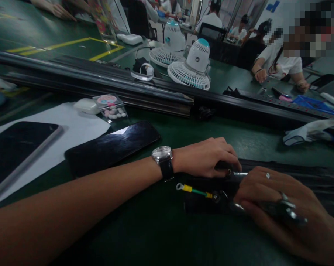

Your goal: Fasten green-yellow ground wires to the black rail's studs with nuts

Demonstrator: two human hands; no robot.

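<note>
My left hand (209, 157), with a watch (162, 153) on its wrist, curls its fingers down at a dark part on the table. What its fingertips grip is hidden. My right hand (283, 199) is closed, with a ring on a finger; a dark thing with shiny metal bits shows at its palm, its kind unclear. Between the hands a short silver piece (240, 173) shows. A short green wire with yellow sleeves (198, 191) has a free ring terminal at its left; its right end sits at a round metal fastener (216, 196) on the dark part (194, 207).
A dark phone (114, 146) and a larger dark device (14, 151) lie left, by white paper (72, 120), a white case (86, 106) and a small sweets packet (113, 107). Long dark rails (114, 81) cross behind. White fans (194, 66), a glove (307, 132) and co-workers are beyond.
</note>
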